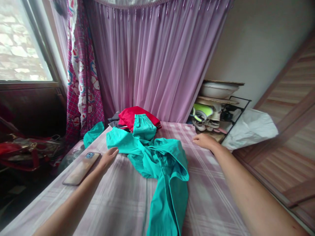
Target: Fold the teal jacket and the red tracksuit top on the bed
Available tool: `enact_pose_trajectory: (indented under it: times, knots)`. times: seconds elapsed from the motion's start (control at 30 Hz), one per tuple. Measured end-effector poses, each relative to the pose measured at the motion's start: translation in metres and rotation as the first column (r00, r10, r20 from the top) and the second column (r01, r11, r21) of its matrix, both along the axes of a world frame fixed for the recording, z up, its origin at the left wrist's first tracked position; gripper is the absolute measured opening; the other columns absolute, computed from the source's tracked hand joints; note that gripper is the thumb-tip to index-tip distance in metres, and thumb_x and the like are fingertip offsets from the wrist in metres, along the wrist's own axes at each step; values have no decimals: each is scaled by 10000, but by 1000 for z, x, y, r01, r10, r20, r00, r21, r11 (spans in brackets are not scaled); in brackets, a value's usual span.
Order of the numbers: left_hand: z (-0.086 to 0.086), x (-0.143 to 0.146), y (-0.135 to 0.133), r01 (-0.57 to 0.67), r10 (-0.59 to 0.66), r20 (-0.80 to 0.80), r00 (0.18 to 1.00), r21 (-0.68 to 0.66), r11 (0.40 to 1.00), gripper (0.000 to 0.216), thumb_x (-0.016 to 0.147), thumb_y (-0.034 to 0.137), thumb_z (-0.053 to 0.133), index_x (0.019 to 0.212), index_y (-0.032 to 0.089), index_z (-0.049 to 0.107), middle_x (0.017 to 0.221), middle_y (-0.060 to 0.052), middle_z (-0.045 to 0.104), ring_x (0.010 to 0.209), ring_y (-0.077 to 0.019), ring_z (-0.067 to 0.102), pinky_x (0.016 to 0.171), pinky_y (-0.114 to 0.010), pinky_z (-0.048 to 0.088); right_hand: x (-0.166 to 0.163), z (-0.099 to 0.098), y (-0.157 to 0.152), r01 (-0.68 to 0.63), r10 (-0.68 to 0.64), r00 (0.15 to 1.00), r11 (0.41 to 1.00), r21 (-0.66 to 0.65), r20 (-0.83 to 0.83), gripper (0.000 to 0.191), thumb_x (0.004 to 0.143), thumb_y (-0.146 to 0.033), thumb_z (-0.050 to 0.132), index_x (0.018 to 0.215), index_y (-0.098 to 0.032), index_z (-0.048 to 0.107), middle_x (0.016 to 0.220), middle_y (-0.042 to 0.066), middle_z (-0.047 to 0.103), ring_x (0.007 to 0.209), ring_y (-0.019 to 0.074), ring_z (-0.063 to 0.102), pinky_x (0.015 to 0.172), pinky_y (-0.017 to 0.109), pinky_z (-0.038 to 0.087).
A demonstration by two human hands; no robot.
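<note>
Lilac plaid cloth (pixel 105 203), spread flat. Teal elastic-cuffed garment (pixel 149 160) lies crumpled between left hand (pixel 109 158) and right hand (pixel 205 141). Left hand is loosely open; right hand, loosely half-curled; neither visibly holds anything. Smartphone (pixel 80 171) lies left of left hand; red garment (pixel 128 116), beyond both.

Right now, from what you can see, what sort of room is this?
Probably a room in a home, perhaps a bedroom: a long purple curtain hangs at the back, and a rumpled turquoise garment lies on a checked cloth.
</note>
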State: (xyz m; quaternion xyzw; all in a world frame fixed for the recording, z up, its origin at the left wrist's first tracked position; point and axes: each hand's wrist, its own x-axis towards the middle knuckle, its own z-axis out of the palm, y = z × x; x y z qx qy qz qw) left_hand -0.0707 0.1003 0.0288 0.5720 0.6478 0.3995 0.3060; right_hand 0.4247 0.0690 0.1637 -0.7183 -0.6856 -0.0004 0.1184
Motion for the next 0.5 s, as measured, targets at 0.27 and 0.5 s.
enact_pose_trajectory:
  times: [0.27, 0.5]
  knots:
    - [-10, 76, 19, 116, -93, -197, 976, 108, 987, 795, 737, 566, 700, 1383, 131, 541, 1498, -212, 507, 1422, -352, 432, 1148, -448, 358, -79, -27, 43, -136, 122, 985, 985, -103, -125, 561, 929, -469, 514, 1410, -188, 577, 1460, 129, 567, 1343, 287, 523, 1096, 387, 411]
    - [17, 110, 33, 150, -163, -179, 970, -84, 985, 852, 786, 600, 670, 1448, 110, 454, 1404, -227, 591, 1293, -362, 571, 1026, -427, 471, -96, -51, 50, -300, 208, 949, 826, -477, -237, 399, 572, -558, 844, 824, -252, 795, 882, 36, 793, 877, 258, 746, 838, 340, 573]
